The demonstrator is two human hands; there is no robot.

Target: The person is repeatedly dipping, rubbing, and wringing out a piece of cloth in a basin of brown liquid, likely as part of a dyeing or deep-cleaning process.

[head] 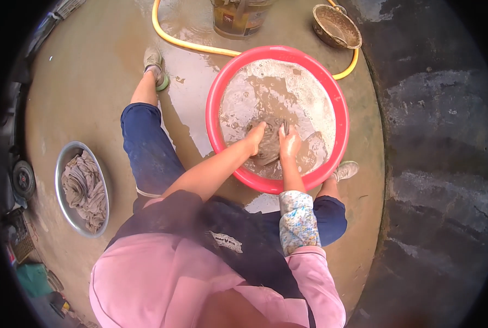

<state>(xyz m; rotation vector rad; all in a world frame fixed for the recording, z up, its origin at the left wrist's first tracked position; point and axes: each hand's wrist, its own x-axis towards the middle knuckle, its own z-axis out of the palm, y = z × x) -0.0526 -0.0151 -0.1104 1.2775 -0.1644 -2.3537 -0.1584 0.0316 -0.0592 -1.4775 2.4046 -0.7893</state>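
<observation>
Between my knees stands a round red plastic tub [217,123] with cloudy, sudsy grey water. Both my hands are in it, gripping one bunched, wet grey-brown cloth [268,149] at the water's surface. My left hand [255,137] holds the cloth's left side, and my right hand [289,141] grips a dark fold on its right. Some fingertips are hidden by the cloth and the water. Right of my right hand, another bit of soaked cloth [315,145] pokes above the water; whether it belongs to the same piece I cannot tell.
A metal basin [59,184] heaped with damp, greyish cloth [84,188] sits on the wet concrete at the left. A yellow hose [186,44] runs behind the tub. Beyond are a plastic bucket [239,18] and a dirty shallow pan [337,25]. A wheel [23,179] shows at far left.
</observation>
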